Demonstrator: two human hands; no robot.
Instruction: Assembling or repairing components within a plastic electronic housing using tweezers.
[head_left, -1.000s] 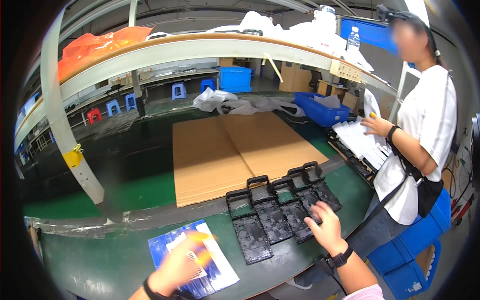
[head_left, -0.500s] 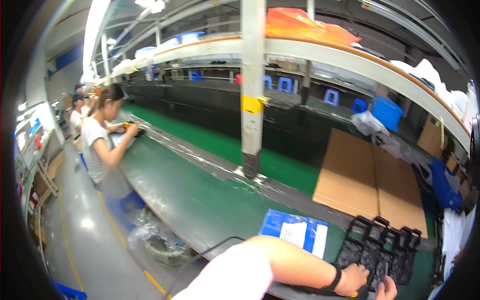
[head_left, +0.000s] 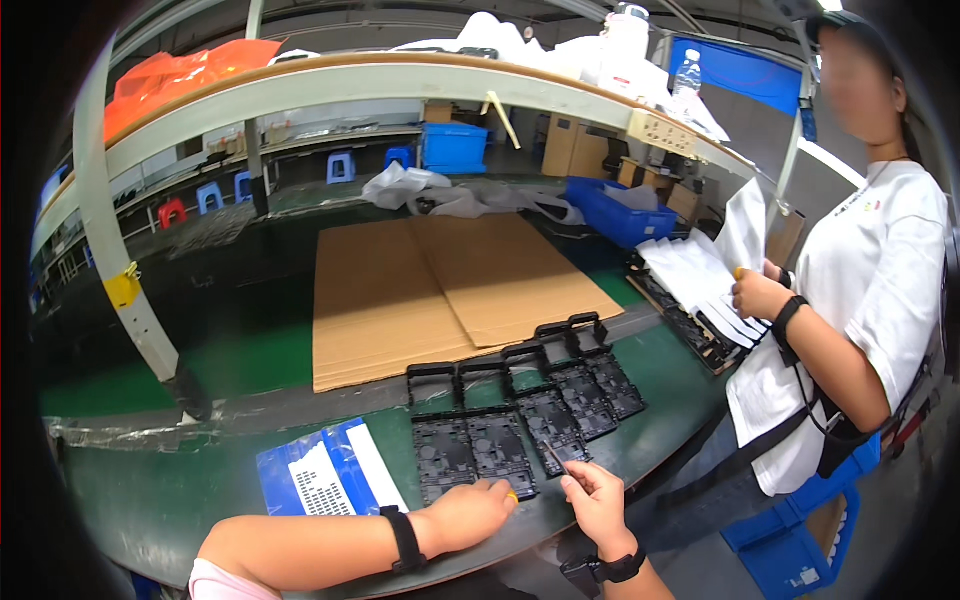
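Several black plastic frames with raised handle-like loops stand in a row on the green bench. My left hand, with yellow on a fingertip, has its fingers curled together at the near edge of the second black frame from the left; what they hold, if anything, is hidden. My right hand is closed on a thin pointed tool, which looks like tweezers. Its tip points at the middle black frame. Left of the frames lies a blue and white printed bag with white label strips on it.
A flattened cardboard sheet lies behind the frames. At the right, another person handles white sheets over dark parts. A blue crate sits on the bench beyond. A metal post rises at left, under a long shelf.
My view has swung to the right, bringing the person with white sheets into sight and taking the person at left out. The right hand, with its thin tool, now shows more fully.
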